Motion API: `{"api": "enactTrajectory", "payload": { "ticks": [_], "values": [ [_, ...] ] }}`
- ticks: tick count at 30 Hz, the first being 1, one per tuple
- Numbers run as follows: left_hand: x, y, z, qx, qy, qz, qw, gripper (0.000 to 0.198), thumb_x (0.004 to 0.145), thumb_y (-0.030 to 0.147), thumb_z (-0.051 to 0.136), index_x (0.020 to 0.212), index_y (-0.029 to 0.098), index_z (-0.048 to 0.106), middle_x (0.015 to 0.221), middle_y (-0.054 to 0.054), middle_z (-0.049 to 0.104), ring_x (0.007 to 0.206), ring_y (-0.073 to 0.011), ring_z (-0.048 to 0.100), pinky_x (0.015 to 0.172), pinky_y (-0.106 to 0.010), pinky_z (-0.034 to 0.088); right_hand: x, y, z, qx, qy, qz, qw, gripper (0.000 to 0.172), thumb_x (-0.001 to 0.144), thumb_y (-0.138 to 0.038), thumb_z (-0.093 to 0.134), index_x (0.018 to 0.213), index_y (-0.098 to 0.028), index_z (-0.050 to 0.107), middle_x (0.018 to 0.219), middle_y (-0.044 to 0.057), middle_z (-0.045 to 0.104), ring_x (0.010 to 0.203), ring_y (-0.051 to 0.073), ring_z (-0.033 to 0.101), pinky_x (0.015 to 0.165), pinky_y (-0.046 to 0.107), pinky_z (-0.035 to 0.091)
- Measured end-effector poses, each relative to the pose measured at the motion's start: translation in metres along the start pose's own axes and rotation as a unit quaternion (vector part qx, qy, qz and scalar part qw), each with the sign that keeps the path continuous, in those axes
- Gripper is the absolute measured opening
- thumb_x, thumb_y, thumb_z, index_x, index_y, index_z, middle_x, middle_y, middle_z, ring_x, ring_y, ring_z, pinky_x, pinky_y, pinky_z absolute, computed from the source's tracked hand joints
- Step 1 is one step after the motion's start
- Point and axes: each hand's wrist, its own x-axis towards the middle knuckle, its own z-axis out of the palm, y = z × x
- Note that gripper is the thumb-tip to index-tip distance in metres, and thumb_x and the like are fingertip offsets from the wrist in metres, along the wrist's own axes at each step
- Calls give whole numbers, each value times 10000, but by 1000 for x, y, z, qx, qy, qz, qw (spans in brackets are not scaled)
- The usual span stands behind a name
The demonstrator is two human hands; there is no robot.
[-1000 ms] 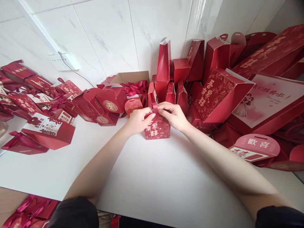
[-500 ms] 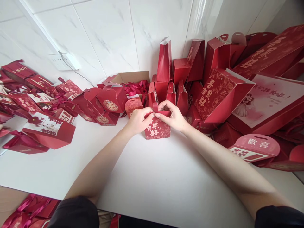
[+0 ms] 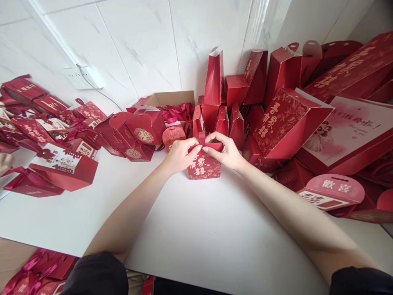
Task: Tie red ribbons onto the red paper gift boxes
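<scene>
A small red gift box [image 3: 205,167] with pale Chinese characters on its front stands upright on the white table, between my hands. A red ribbon [image 3: 202,138] loops up above its top edge, and a flat piece of it sticks out to the right. My left hand [image 3: 181,155] is closed at the left top corner, thumb and index finger pinching the ribbon. From the other side my right hand [image 3: 225,152] also pinches the ribbon, its thumb tip close to my left thumb. The fingers partly cover the top of the box, so the ribbon's crossing is hidden.
Behind my hands stands an open cardboard carton [image 3: 172,98] holding dark red ribbons. Large red boxes [image 3: 288,123] crowd the right. More decorated boxes [image 3: 66,168] are piled left, where another person's hand [image 3: 4,162] shows at the edge. A power strip [image 3: 83,78] hangs on the tiled wall.
Both my hands stay at the box top with the ribbon pinched, shifting only slightly. Another person's hand at the left edge shows more than before. The view has moved a little.
</scene>
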Motion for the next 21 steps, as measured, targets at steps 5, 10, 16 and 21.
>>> {"api": "enactTrajectory", "payload": {
  "ticks": [5, 10, 16, 21],
  "values": [
    [0, 0, 1, -1, 2, -2, 1000, 292, 914, 306, 499, 659, 167, 471, 573, 52, 422, 555, -93, 372, 552, -250, 284, -2, 2, 0, -9, 11, -7, 1000, 145, 861, -330, 667, 942, -216, 630, 947, 39, 673, 892, 206, 641, 873, 377, 521],
    [0, 1, 2, -3, 6, 6, 1000, 255, 916, 304, 497, 702, 166, 511, 594, 50, 464, 561, -90, 393, 568, -243, 311, -3, 4, 3, -24, 34, -20, 999, 92, 862, -285, 641, 917, -211, 639, 920, 39, 678, 869, 206, 648, 867, 380, 527],
    [-1, 1, 3, 0, 11, 2, 1000, 250, 911, 311, 497, 707, 168, 510, 606, 43, 476, 565, -96, 400, 566, -244, 318, -3, 2, 1, -22, 22, -27, 999, 102, 896, -311, 600, 926, -216, 623, 911, 35, 660, 856, 201, 630, 840, 366, 517],
    [-1, -1, 4, 5, 16, 7, 1000, 246, 911, 308, 498, 708, 170, 507, 602, 44, 471, 563, -96, 397, 565, -243, 319, -2, 3, -1, 1, 1, -16, 1000, 126, 906, -337, 597, 954, -220, 610, 944, 37, 645, 904, 204, 622, 875, 369, 503]
  ]
}}
